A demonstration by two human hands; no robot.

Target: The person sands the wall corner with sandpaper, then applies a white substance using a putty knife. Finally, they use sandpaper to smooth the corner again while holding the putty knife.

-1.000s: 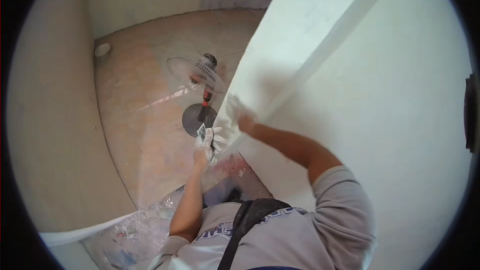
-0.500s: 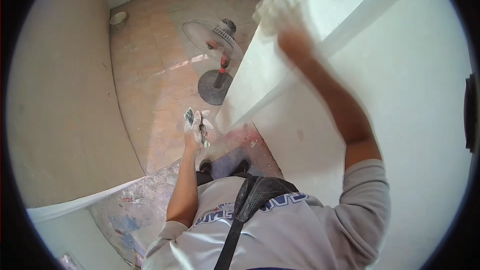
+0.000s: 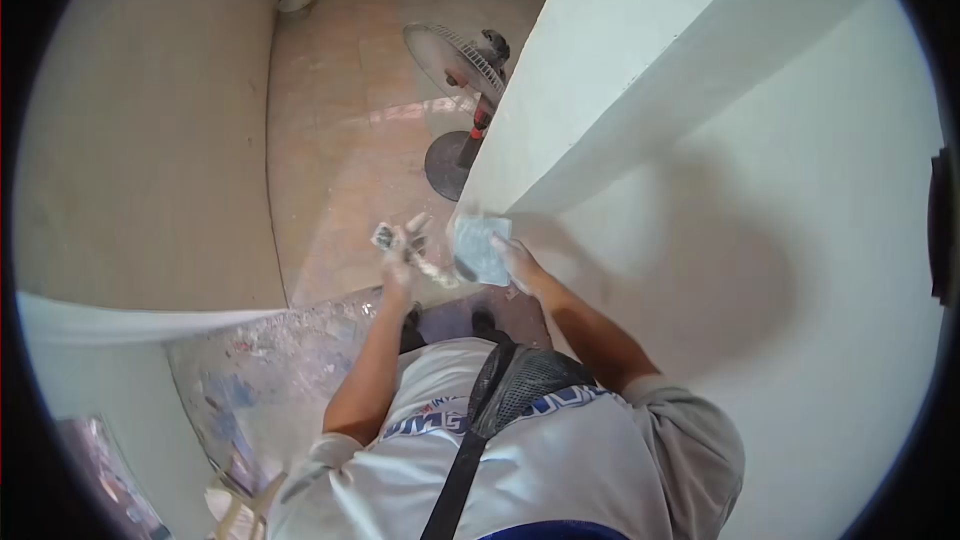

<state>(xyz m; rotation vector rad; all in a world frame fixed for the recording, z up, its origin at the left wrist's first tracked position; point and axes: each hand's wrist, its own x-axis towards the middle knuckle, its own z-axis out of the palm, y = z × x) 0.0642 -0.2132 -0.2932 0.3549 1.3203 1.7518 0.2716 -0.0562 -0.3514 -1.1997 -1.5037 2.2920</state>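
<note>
My right hand (image 3: 514, 258), dusted white, is closed on the edge of a flat, pale-blue rectangular sheet (image 3: 484, 250). The sheet hangs in front of me beside the lower corner of the white wall (image 3: 620, 80). My left hand (image 3: 397, 258), also whitened, is closed around a dark, white-smeared tool (image 3: 382, 236). A pale, crusted end (image 3: 437, 272) sticks out from that hand toward the sheet. Blur and the fingers hide the tool's kind. The two hands are apart, at about the same height.
A pedestal fan (image 3: 455, 55) stands on the tiled floor (image 3: 340, 160), partly behind the wall edge. A beige wall (image 3: 150, 130) rises on the left. A white bowl-like container (image 3: 297, 2) sits far back. Paint-stained flooring (image 3: 290, 360) lies near my feet.
My right hand has come down from high on the wall edge to waist level, close to my left hand. The left hand has shifted slightly and turned its tool.
</note>
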